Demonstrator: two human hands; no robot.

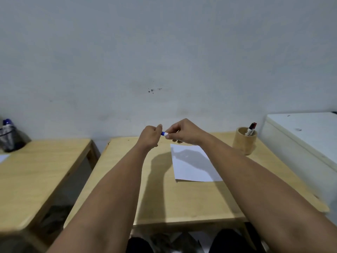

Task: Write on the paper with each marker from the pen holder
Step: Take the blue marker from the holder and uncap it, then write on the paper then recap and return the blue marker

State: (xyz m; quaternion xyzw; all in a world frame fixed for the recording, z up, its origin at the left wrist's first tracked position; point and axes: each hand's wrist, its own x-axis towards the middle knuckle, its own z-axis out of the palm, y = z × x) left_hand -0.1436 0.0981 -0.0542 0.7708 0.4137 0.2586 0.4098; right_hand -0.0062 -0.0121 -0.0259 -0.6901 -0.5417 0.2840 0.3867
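the wooden bench (182,198) carries a blank white sheet of paper (193,165), the landmark here. the round wooden pen holder (243,143) stands just right of the paper with a red-capped marker (251,129) in it. above the paper's far edge, the right hand (184,132) pinches the blue marker (164,133) and the left hand (150,135) closes on its blue end, likely the cap. pull straight along the barrel, keep the cap in the left hand.

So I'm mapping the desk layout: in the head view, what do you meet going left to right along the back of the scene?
Dark mesh holder → left hand → blue marker → right hand → wooden pen holder → white cabinet.
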